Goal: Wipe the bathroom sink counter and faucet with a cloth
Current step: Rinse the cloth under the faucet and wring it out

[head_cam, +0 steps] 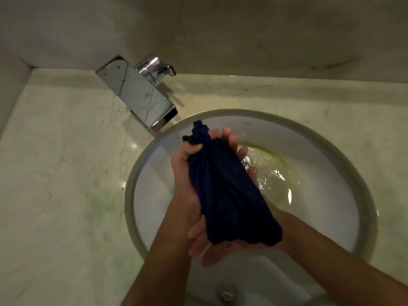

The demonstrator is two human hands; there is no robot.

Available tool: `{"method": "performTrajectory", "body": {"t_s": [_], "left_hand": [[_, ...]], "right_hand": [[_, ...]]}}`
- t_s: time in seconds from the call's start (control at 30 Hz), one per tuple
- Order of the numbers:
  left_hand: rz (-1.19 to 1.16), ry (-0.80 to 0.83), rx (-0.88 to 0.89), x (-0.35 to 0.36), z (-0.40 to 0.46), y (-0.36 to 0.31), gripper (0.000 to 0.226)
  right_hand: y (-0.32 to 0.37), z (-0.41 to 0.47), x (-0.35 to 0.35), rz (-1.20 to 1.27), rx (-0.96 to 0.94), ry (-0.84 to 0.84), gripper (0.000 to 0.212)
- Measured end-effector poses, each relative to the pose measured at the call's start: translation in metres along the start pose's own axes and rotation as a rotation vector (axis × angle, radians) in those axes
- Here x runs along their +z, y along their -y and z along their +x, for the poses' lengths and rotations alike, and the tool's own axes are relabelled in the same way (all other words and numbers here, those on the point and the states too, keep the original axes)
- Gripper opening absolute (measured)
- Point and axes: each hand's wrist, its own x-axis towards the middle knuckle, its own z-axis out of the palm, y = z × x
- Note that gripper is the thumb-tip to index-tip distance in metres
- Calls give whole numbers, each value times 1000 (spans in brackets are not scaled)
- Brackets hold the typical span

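Note:
A dark blue cloth (223, 191), bunched into a long roll, hangs over the white round sink basin (309, 195). My left hand (185, 166) grips its upper part, with the thumb on the near side and the fingers wrapped round the far side. My right hand (205, 244) lies palm up under the lower end, its fingers stretched out to the left beneath the cloth. The chrome faucet (141, 96) stands behind and to the left, its spout ending close to the cloth's top. The pale marble counter (61, 155) surrounds the basin.
Shallow yellowish water ripples round the drain (246, 161) in the basin. The faucet's lever handle (155, 67) sits at the back by the wall (242, 29). An overflow hole (225, 292) shows in the basin's near wall. A side wall meets the counter at the left.

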Motion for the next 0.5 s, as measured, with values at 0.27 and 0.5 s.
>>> {"method": "performTrajectory", "body": {"t_s": [0.27,0.5], "left_hand": [[436,267,-78,23,-1,-24,19],[603,391,-132,32,-2,-25,35]], "right_hand": [[30,4,-21,-172,-251,11,39],[34,17,-2,175,-117,171,45]]}}
